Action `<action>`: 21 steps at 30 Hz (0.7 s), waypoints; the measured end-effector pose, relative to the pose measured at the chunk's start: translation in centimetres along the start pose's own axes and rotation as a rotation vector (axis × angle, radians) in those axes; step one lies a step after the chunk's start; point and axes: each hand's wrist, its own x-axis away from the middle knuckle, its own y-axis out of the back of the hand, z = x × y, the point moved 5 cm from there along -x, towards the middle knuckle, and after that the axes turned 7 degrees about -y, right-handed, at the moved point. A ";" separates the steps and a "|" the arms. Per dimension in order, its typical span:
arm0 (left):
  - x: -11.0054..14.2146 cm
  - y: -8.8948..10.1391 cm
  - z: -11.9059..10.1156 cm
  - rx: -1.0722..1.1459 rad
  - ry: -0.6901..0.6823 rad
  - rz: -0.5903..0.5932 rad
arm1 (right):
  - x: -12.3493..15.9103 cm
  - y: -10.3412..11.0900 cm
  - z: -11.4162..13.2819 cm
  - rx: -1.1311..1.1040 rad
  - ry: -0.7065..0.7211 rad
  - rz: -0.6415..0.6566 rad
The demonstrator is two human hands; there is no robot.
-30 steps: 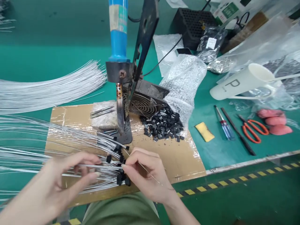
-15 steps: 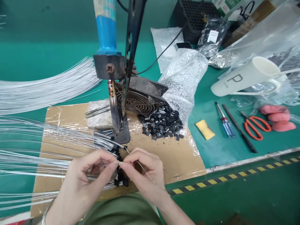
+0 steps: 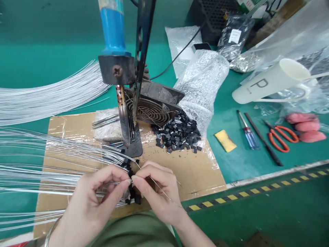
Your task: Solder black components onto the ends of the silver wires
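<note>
My left hand (image 3: 102,192) is closed in a pinch, thumb against index finger; what sits between the tips is too small to make out. White wires (image 3: 59,176) run in from the left and pass beneath it. Almost meeting those fingertips, my right hand (image 3: 158,190) is also pinched, with a thin solder wire (image 3: 164,192) running through its fingers and trailing toward the wrist. Behind and between both hands, black connectors (image 3: 132,197) lie in a row at the wire ends. A soldering iron (image 3: 123,116) with a blue handle points down just beyond, clamped to a stand.
A dusty fan (image 3: 151,111) stands behind the iron, beside a heap of black connectors (image 3: 178,133). Cardboard (image 3: 195,171) covers the work area. Further right lie a yellow sponge (image 3: 225,140), a screwdriver (image 3: 249,133), orange-handled pliers (image 3: 281,137) and a white mug (image 3: 272,82).
The fingertips, which were touching, have drawn slightly apart, leaving a small gap. Both hands stay pinched in nearly the same place. The view has shifted a little.
</note>
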 end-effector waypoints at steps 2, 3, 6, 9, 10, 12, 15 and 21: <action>0.0 0.0 0.4 0.006 0.048 0.013 | 0.0 0.0 0.1 0.017 0.017 -0.023; -0.1 0.0 0.5 0.016 0.063 0.016 | 0.0 0.1 0.0 0.018 0.017 -0.049; -0.4 0.3 0.5 0.044 0.060 0.002 | 0.1 0.9 -0.4 -0.024 -0.050 -0.199; -0.3 0.6 0.7 0.046 0.067 -0.019 | 0.3 2.0 -0.9 -0.153 -0.108 -0.306; -0.2 0.7 0.8 0.045 0.077 -0.022 | 0.3 2.1 -1.0 -0.203 -0.114 -0.297; 0.0 0.8 0.9 0.048 0.100 -0.033 | 0.3 1.9 -1.2 -0.271 -0.121 -0.246; 0.1 0.8 0.8 0.049 0.120 -0.056 | 0.3 1.1 -1.3 -0.254 -0.146 -0.188; -0.2 0.9 0.0 -0.007 0.076 -0.082 | 0.0 -0.1 -0.2 -0.136 -0.111 -0.133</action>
